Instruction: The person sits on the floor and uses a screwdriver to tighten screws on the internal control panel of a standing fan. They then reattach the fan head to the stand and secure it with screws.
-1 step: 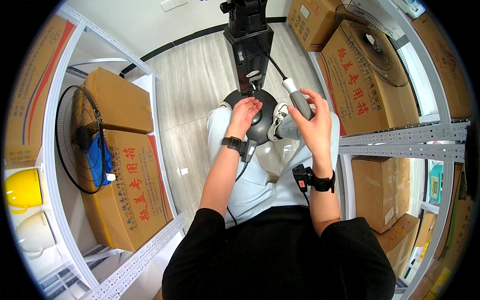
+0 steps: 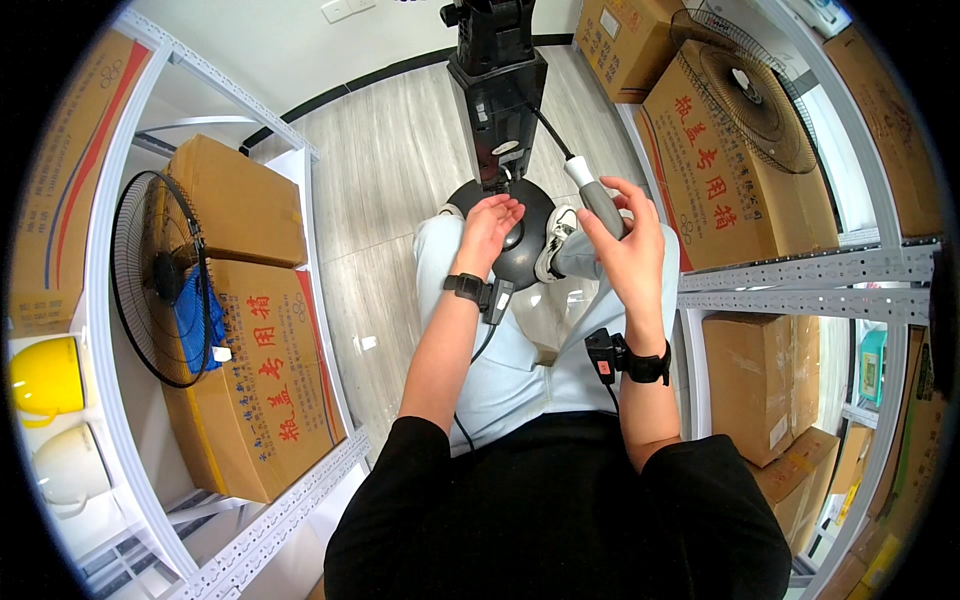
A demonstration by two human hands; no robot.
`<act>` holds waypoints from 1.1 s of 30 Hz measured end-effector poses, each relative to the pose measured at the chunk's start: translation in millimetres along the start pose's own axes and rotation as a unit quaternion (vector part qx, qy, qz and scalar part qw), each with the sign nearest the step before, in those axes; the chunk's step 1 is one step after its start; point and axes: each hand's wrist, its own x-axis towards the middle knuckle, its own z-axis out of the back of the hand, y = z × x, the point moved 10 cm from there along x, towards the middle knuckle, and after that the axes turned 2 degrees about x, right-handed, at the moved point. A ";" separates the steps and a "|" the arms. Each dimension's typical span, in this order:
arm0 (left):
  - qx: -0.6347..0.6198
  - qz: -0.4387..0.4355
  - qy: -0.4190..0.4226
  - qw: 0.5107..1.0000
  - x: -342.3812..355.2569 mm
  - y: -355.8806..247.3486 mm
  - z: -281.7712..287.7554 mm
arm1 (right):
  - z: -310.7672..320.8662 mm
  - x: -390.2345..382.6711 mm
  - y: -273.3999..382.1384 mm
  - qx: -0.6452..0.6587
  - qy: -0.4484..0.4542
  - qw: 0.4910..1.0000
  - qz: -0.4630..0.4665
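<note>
A: What is shown at the round black plastic fan base (image 2: 520,240)?

B: The black upright fan column (image 2: 497,95) stands on the base, its foot at the base's far edge. The left hand (image 2: 487,228) hovers just above the base, palm up, fingers slightly apart and clamped on nothing visible. The right hand (image 2: 628,248), just right of the base, has its fingers closed around the grey handle of a white-tipped screwdriver (image 2: 593,195).

A: How far along is the work?

B: Judged from the frame, the column is seated; whether a fastener is in place cannot be told, and the tool tip is off the joint.

A: And against the earlier frame?

B: Little differs: both hands and the screwdriver keep nearly the same places. Cardboard cartons (image 2: 262,375) and a wire fan guard (image 2: 160,275) sit on shelving left of the base.
</note>
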 end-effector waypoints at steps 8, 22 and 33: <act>-0.008 0.004 -0.007 1.000 -3.2 -1.0 -4.7 | -16.4 -5.8 -35.0 0.178 0.057 0.962 -0.198; -0.007 -0.001 0.002 1.000 -1.6 -1.1 -3.8 | -13.7 -3.5 -33.1 0.179 0.058 0.960 -0.208; -0.023 -0.007 0.003 1.000 -0.4 -3.4 -5.0 | -15.9 -3.6 -38.1 0.215 0.043 0.953 -0.208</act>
